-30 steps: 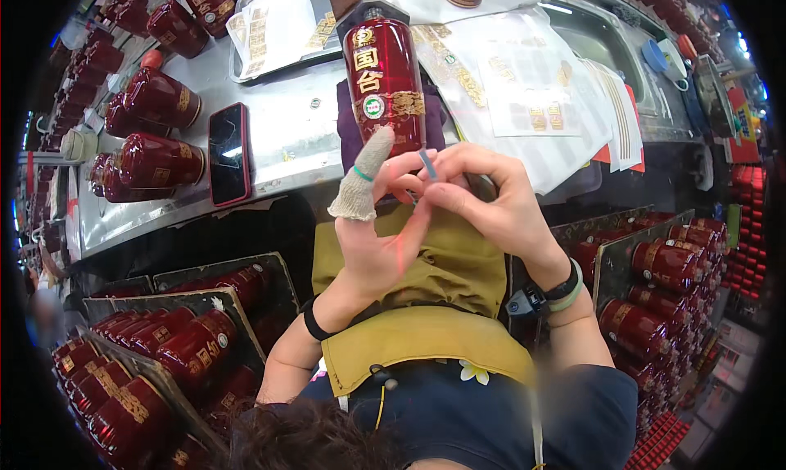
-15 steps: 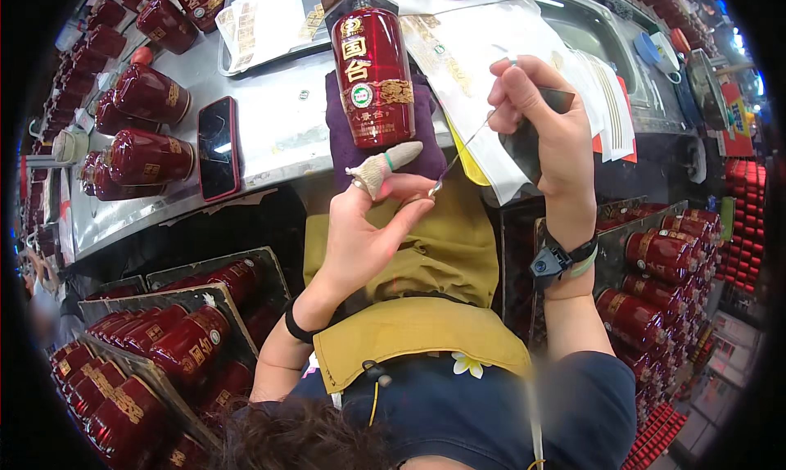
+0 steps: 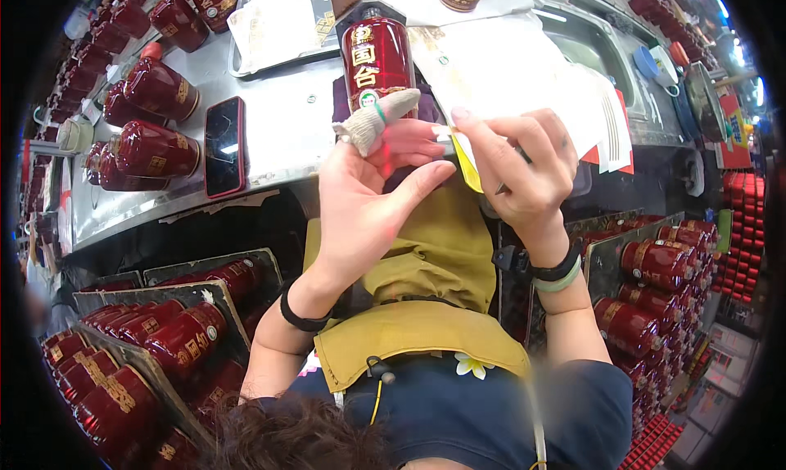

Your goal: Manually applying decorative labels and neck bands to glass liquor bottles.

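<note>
My left hand (image 3: 364,200) is open, its fingers stretched out and the thumb apart. A knitted fabric finger cover (image 3: 378,122) with a green band sits on its index finger. Fingers of my right hand (image 3: 524,163) are curled in a pinch beside the left fingertips. A small white bit (image 3: 443,133) shows between the two hands; which one bears it I cannot tell. From under the right palm pokes the dark tip of a thin metal tool (image 3: 501,189), mostly hidden. Just beyond my left hand a dark-red bottle (image 3: 381,56) with gold decoration lies on a purple cloth (image 3: 342,101).
On the metal worktable (image 3: 278,134) lie a phone (image 3: 224,146), several red bottles (image 3: 160,149), a tray (image 3: 237,56) with label sheets and white paper sheets (image 3: 508,69). Crates of red bottles (image 3: 176,331) stand at both sides of my lap. A yellow piece (image 3: 467,165) edges the papers.
My left fingers have opened out of a pinch and moved up. The right hand has come down and left to them, its thin metal tool now folded into the palm.
</note>
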Tool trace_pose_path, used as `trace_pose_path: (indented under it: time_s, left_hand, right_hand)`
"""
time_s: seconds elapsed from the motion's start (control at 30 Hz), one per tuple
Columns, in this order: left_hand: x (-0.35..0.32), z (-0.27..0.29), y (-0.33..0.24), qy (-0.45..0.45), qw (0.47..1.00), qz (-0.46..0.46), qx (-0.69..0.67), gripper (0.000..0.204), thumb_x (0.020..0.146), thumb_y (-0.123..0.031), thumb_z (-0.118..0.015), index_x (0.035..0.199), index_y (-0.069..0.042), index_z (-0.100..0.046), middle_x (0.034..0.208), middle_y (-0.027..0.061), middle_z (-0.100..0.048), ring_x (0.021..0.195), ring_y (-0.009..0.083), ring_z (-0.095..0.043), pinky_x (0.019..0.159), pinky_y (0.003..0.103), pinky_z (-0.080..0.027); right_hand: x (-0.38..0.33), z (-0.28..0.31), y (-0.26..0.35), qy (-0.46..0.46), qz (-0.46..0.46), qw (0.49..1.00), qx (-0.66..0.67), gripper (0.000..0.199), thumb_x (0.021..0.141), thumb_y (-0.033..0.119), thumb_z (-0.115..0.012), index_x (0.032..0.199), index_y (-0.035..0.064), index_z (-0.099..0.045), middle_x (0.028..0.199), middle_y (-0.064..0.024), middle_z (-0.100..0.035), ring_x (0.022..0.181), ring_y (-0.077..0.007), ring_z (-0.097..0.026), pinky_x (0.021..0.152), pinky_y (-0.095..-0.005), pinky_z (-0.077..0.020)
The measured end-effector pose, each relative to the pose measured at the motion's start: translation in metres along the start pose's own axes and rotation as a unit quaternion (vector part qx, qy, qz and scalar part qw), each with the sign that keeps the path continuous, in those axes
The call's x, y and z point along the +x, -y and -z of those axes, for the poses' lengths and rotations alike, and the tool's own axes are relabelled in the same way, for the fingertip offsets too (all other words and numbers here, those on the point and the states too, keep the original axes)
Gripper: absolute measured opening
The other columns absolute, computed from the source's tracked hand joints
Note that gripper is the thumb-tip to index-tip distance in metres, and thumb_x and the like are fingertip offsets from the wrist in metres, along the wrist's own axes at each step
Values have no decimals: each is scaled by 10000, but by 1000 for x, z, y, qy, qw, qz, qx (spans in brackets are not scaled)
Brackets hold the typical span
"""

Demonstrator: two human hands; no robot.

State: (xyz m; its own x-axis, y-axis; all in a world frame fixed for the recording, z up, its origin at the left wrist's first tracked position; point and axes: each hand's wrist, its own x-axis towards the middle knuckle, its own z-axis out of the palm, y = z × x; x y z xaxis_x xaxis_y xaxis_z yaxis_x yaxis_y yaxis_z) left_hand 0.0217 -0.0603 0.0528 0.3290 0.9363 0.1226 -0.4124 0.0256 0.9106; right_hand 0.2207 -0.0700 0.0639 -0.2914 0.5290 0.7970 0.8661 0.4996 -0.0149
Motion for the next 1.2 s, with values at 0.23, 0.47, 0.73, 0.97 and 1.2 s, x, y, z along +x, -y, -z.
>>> trace_pose_path:
  time_s: [0.23,0.47,0.73,0.97,1.2]
  left_hand:
    - [4,-7,-3,-49,998,22,-40,469,949,63,-681,1391,41,-524,1133,132,-702,1016,197,-695,932,331,-578]
    - [10,6,-9,-10,998,9,54,525,969,46,-661,1456,33,-466,1134,118,-698,1077,192,-684,999,328,-523]
    - [24,9,-2,158,982,62,82,567,1130,-340,-418,1529,58,-365,1315,154,-647,1285,176,-564,1091,321,-424]
    - [9,8,19,134,985,110,6,468,1020,-22,-614,1464,20,-469,1193,129,-715,1062,181,-695,980,328,-536]
    - [11,9,14,78,990,110,-30,439,1024,-52,-626,1435,27,-492,1110,127,-745,964,144,-699,904,306,-558]
  right_hand:
    - [-5,-3,8,3,24,1000,-13,414,673,131,-723,1074,171,-817,823,49,-597,725,-175,-558,615,-324,-469]
    - [-4,-7,1,87,-89,986,115,250,751,53,-808,984,143,-787,782,-7,-630,694,-199,-588,613,-333,-482]
    - [12,17,6,67,-429,762,480,109,962,71,-736,1028,-15,-741,879,29,-701,794,-19,-583,679,-191,-463]
    - [2,18,-19,15,-520,702,487,153,965,144,-743,1044,14,-751,820,43,-661,662,11,-471,577,-174,-341]
    - [-39,33,-58,389,-513,718,265,440,964,431,-711,848,6,-724,714,3,-623,660,-68,-506,609,-265,-411]
